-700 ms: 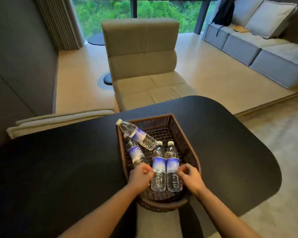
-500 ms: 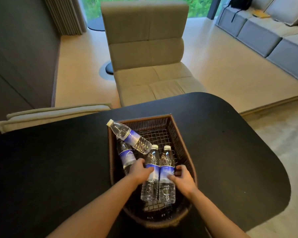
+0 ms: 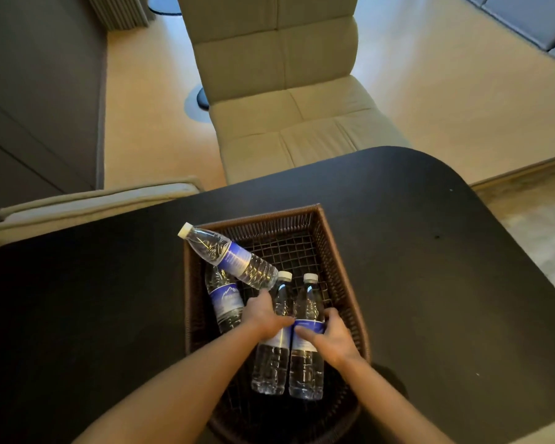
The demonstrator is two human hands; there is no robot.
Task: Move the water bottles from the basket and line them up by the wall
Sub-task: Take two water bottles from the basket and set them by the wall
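Note:
A brown woven basket (image 3: 335, 248) sits on the black table (image 3: 430, 283) and holds several clear water bottles with blue labels and white caps. Two lie side by side in the middle. My left hand (image 3: 263, 314) wraps around the left middle bottle (image 3: 271, 363) at its label. My right hand (image 3: 329, 336) grips the right middle bottle (image 3: 306, 370) at its label. A third bottle (image 3: 226, 304) lies along the basket's left side. A fourth bottle (image 3: 228, 254) rests tilted across it, its cap poking over the basket's left rim.
A beige padded chair (image 3: 285, 91) stands just beyond the table's far edge. A beige cushion (image 3: 87, 203) lies at the far left edge. The dark wall (image 3: 39, 91) rises at the left. A grey sofa (image 3: 532, 17) shows at the top right.
Both hands slid forward from the bottles' bases to their labels and closed around them. The camera tilted down and closer to the basket.

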